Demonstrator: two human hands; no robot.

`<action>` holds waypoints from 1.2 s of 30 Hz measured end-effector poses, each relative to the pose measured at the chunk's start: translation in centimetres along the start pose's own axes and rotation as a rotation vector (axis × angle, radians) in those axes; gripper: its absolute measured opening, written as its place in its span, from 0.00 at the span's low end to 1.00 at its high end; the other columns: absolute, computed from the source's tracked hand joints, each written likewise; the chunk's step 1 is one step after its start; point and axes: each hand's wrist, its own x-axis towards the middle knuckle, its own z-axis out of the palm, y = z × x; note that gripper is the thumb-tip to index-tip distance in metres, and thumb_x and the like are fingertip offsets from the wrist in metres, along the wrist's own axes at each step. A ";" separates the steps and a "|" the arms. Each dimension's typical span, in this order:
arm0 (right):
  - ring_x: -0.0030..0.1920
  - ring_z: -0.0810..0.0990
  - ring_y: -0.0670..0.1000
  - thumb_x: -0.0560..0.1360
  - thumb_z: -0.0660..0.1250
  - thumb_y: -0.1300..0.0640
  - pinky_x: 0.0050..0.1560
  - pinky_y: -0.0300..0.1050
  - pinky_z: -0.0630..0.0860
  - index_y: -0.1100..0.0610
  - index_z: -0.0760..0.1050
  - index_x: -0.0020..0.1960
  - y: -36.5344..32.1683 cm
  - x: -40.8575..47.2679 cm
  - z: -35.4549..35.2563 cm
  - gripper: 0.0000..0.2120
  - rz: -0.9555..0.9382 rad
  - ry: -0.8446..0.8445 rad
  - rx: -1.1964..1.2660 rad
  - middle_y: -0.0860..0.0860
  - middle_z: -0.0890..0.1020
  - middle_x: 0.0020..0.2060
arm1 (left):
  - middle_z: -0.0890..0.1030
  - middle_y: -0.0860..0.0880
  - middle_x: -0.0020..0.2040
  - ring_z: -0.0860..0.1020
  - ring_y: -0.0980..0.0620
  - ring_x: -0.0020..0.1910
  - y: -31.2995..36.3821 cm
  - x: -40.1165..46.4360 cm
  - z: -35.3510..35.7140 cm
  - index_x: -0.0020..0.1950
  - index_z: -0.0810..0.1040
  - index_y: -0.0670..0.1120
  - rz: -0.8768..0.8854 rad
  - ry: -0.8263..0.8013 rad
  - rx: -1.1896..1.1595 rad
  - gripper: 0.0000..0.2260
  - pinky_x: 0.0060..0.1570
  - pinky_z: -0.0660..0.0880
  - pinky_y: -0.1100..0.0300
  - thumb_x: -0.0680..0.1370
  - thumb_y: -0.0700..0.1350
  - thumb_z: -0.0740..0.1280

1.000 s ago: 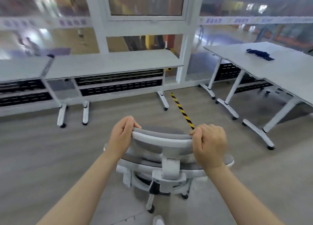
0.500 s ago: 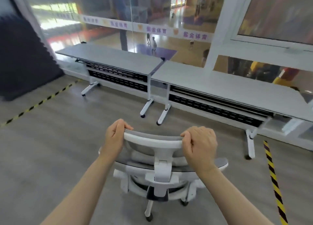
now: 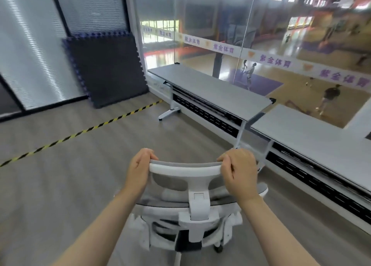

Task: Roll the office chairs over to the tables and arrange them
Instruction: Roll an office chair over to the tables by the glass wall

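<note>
A white office chair with grey mesh stands right in front of me, seen from behind. My left hand grips the left end of its headrest and my right hand grips the right end. Two long grey tables run along the glass wall on the right: the far table and the near table, end to end. The chair's back is a short way left of the near table's end.
Dark foam mats lean against the back wall. A yellow-black tape line crosses the wooden floor on the left. The far table's white wheeled foot juts onto the floor. Glass panes wall the right side.
The view has swung left with the chair: the tables now lie to the right, and the foam mats and back wall have come into view. Both hands keep their grip on the headrest.
</note>
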 end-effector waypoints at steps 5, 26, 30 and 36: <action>0.34 0.73 0.48 0.76 0.52 0.56 0.44 0.50 0.69 0.53 0.77 0.34 1.4 8.4 7.8 0.18 -0.073 -0.055 0.081 0.43 0.76 0.30 | 0.73 0.49 0.38 0.71 0.57 0.38 -2.3 8.8 -2.3 0.36 0.71 0.38 -0.039 0.058 0.031 0.13 0.37 0.67 0.69 0.75 0.45 0.55; 0.54 0.74 0.47 0.75 0.63 0.38 0.66 0.64 0.64 0.53 0.77 0.51 8.5 38.2 39.4 0.19 -0.296 -0.253 0.354 0.45 0.77 0.48 | 0.74 0.54 0.55 0.72 0.51 0.56 -10.5 45.6 -6.1 0.58 0.74 0.52 -0.318 0.545 0.147 0.10 0.51 0.66 0.62 0.81 0.52 0.57; 0.53 0.75 0.49 0.76 0.62 0.37 0.62 0.64 0.68 0.54 0.77 0.51 9.0 43.2 44.7 0.20 -0.302 -0.245 0.360 0.46 0.77 0.49 | 0.67 0.52 0.63 0.71 0.58 0.55 -12.5 51.1 -6.9 0.65 0.65 0.60 -0.299 0.456 0.166 0.17 0.45 0.68 0.65 0.78 0.58 0.63; 0.53 0.76 0.50 0.76 0.63 0.38 0.62 0.56 0.68 0.55 0.79 0.50 9.0 51.4 53.6 0.20 -0.303 -0.197 0.366 0.47 0.79 0.48 | 0.70 0.52 0.56 0.72 0.57 0.51 -15.5 63.4 -9.7 0.62 0.67 0.57 -0.299 0.481 0.135 0.13 0.43 0.70 0.61 0.79 0.53 0.64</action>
